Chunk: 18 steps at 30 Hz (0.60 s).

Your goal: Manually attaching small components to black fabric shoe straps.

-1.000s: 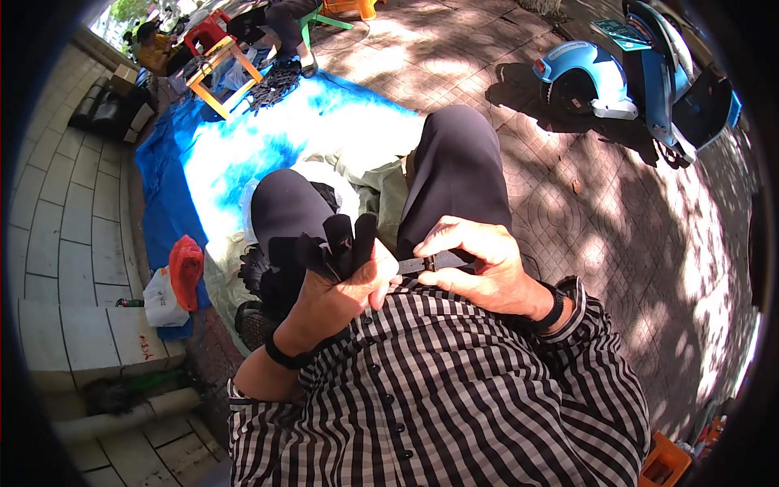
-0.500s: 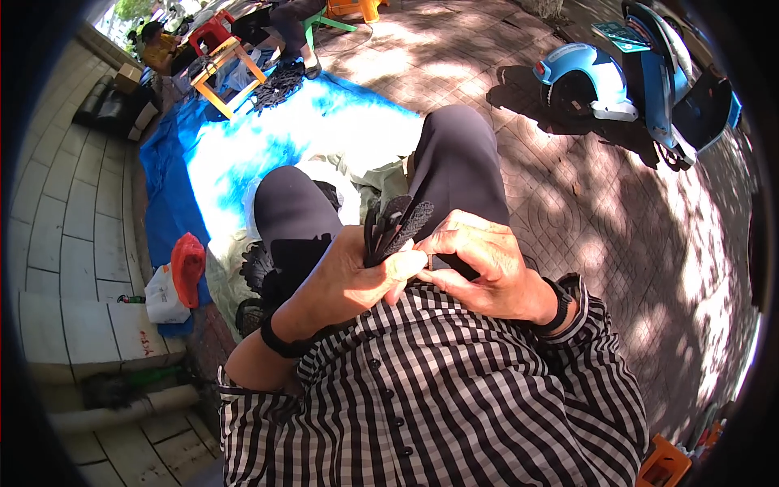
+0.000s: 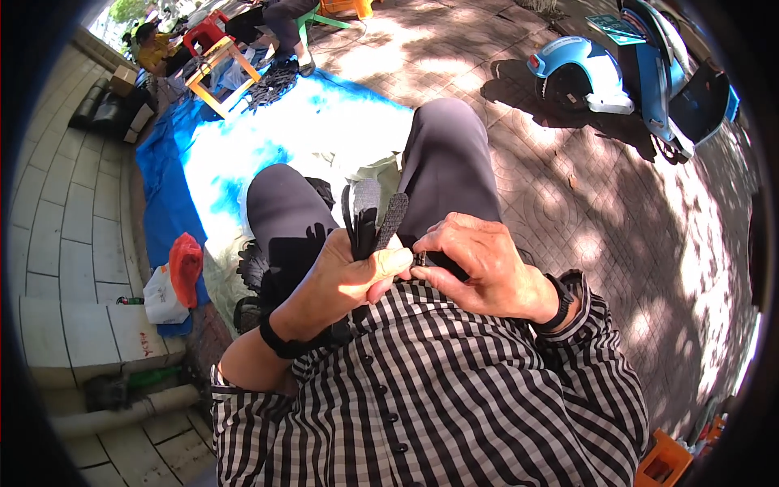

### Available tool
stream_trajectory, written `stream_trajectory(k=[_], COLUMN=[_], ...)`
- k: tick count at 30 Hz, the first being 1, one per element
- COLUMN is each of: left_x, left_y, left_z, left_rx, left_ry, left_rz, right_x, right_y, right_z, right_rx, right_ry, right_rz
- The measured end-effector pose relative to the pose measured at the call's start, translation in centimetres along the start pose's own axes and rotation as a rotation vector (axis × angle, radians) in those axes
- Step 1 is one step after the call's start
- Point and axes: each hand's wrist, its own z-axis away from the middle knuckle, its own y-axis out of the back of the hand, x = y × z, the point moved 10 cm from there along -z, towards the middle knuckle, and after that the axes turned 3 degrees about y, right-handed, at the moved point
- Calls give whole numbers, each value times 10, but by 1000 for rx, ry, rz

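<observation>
Several straps (image 3: pixel 367 199) stand up out of your left hand (image 3: pixel 337 268), fanned between about twelve and one o'clock. Their long axis points away from you, into the gap between your left knee (image 3: pixel 276 191) and right knee (image 3: pixel 448 134).

Take the small dark buckle (image 3: pixel 419 259) as the middle of the clock. Your right hand (image 3: pixel 491 268) sits at three and is the nearer one: you have the buckle pinched between its thumb and forefinger. Your left hand lies at nine, closed around the lower part of the straps, its thumb tip just beside the buckle. You cannot tell from here whether that tip touches it. The free ends of the straps lie between ten and eleven, so they lean clear of your right fingers.

Your two hands face each other, fingertips close, palms well apart. Your fingers hide whether any strap runs across into the buckle. Your checked shirt (image 3: pixel 471 381) is at six.
</observation>
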Motion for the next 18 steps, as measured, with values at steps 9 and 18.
stream_trajectory(k=[9,18], left_x=[24,22], left_y=[-10,-17], left_z=[3,1], left_rx=[-68,-123], left_ry=[-97,-20], left_rz=[45,183], right_x=[2,9], right_y=[10,15], right_z=[1,8], right_rx=[46,217], right_ry=[-33,-68], right_rz=[-120,-322])
